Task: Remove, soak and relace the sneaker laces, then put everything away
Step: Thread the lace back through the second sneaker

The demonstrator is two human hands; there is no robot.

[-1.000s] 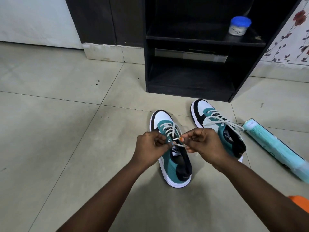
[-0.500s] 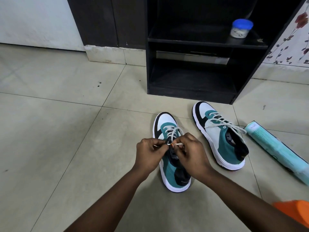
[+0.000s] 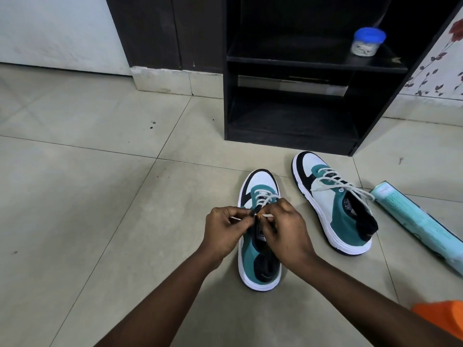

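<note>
On the tiled floor (image 3: 75,196) two sneakers stand side by side, both white, teal and black, with the toes pointing to the far side where a dark shelf unit (image 3: 288,136) stands against the wall. The person bends over the near sneaker (image 3: 260,269), which lies a little left of the middle. The left hand (image 3: 224,230) has the fingers curled and pinches one end of the white lace (image 3: 265,197) between thumb and fingertips; the thin tip of it sticks out to the left. The right hand (image 3: 288,231) is also curled, and it pinches the other end of the lace just beside the left hand, over the tongue of the shoe. The two hands nearly touch each other. The lace crosses through the eyelets at the far part of this shoe. The second sneaker (image 3: 333,209) stands to the right and a bit farther, and its lace hangs loose over the side. At the right lies a pale green box (image 3: 421,221) on the floor, near that shoe. On the upper shelf stands a small jar with blue lid (image 3: 367,41)
</note>
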